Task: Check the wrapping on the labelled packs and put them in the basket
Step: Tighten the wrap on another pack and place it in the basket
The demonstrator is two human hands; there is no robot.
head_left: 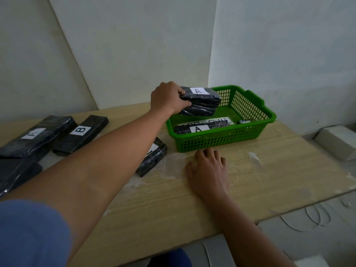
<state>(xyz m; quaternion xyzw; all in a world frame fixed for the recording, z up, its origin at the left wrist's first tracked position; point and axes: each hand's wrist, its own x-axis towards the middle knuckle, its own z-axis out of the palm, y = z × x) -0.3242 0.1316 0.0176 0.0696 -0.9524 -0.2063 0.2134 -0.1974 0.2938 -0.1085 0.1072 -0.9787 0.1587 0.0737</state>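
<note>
My left hand (pixel 167 98) grips a black wrapped pack labelled A (pixel 202 102) by its near end and holds it over the left part of the green basket (pixel 221 142). Inside the basket lies another black pack labelled A (pixel 198 129), with a white printed sheet (pixel 221 120) behind it. My right hand (pixel 208 168) rests flat on the wooden table, fingers spread, just in front of the basket. On the table to the left lie a pack labelled B (pixel 81 132), a long pack labelled A (pixel 36 135), and a pack (pixel 153 158) partly hidden under my left forearm.
A small shiny metal object (pixel 244 121) sits in the basket's right end. Another dark pack (pixel 15 172) lies at the far left edge. Loose clear film (pixel 173 166) lies on the table. A pale block (pixel 335 142) and white cables (pixel 312 216) are on the floor to the right.
</note>
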